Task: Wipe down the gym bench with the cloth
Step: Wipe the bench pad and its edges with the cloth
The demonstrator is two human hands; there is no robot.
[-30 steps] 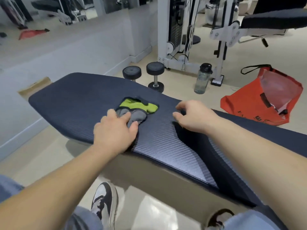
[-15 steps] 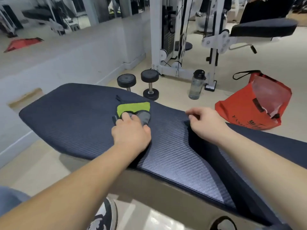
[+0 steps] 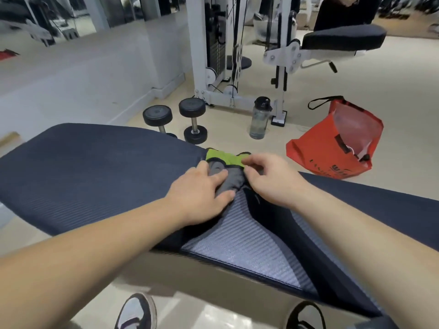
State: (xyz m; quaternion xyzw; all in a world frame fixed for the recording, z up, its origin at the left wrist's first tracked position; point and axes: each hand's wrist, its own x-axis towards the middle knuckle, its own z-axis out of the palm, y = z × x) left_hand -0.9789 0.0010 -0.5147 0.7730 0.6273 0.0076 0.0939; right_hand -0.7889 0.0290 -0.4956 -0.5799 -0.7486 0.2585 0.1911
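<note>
The dark blue ribbed gym bench [image 3: 95, 176] stretches across the view from left to right, with a gap between its two pads near the middle. A grey and lime-green cloth [image 3: 225, 165] lies at the bench's far edge, just above that gap. My left hand [image 3: 202, 188] presses flat on the grey part of the cloth, fingers spread over it. My right hand [image 3: 268, 179] is right beside it, thumb and forefinger pinching the cloth's right edge where green meets grey. Part of the cloth is hidden under both hands.
On the floor beyond the bench stand two black dumbbells [image 3: 175, 117], a clear water bottle [image 3: 260, 118] and a red bag [image 3: 337, 143]. A white cable machine [image 3: 213, 55] and another padded seat [image 3: 344, 39] stand behind. My shoes [image 3: 137, 312] show below the bench.
My left hand has slid the cloth to the right and toward the bench's far edge. My right hand has left the bench pad and come onto the cloth's right edge.
</note>
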